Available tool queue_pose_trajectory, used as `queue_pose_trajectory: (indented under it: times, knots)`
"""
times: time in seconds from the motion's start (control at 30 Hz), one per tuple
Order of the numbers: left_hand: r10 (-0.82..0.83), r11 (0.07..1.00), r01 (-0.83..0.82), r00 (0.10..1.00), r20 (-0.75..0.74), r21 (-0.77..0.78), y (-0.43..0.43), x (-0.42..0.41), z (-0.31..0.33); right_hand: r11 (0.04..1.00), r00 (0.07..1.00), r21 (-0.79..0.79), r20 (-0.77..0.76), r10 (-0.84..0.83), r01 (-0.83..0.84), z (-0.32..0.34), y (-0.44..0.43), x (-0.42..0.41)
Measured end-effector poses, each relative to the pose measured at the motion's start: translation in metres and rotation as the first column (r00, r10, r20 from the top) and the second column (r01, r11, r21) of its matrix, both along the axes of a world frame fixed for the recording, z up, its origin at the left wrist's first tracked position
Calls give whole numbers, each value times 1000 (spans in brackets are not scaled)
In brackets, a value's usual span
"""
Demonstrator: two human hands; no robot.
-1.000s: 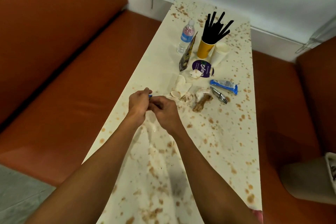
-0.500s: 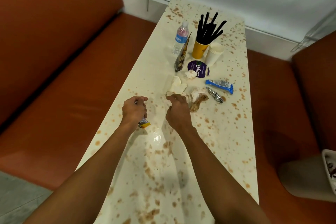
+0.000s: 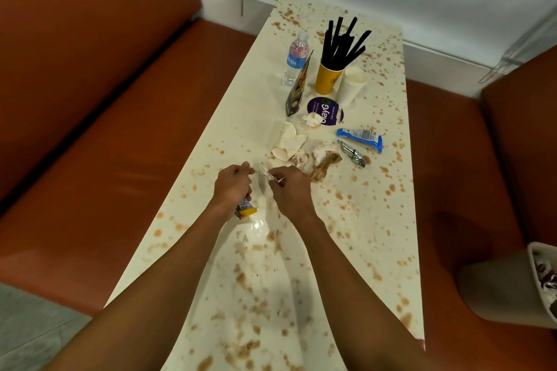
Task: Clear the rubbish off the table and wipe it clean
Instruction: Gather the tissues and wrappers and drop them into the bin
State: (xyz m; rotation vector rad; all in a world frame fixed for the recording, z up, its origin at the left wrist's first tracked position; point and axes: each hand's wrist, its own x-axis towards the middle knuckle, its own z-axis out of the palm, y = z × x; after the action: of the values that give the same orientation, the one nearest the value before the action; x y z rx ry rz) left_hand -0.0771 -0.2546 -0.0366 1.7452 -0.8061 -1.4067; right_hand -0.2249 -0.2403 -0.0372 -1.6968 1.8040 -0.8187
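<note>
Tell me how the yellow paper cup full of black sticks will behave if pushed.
The yellow paper cup probably tips easily: its long black sticks fan out high above the rim. Being paper, it likely feels light and may dent if squeezed.

The bottle (image 3: 294, 61) label shows "ESH". The purple disc (image 3: 327, 111) reads "layG", perhaps "StayG". Its small print is blurred.
</note>
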Motion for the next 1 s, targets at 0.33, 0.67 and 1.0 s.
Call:
queue_pose_trajectory:
  times: [0.33,0.67,1.0]
  knots:
    - [38,999,-36,996,-80,30,-2,-16,12,989,973,66,197,116,-131,29,27,17]
    - [17,1000,-17,1000,1,18,2,-8,10,988,979,114,167,-120,102,28,0,-17]
    - [-19,999,18,1000,6,29,2,1,2,962,961,220,-258,-101,160,11,-50,-36]
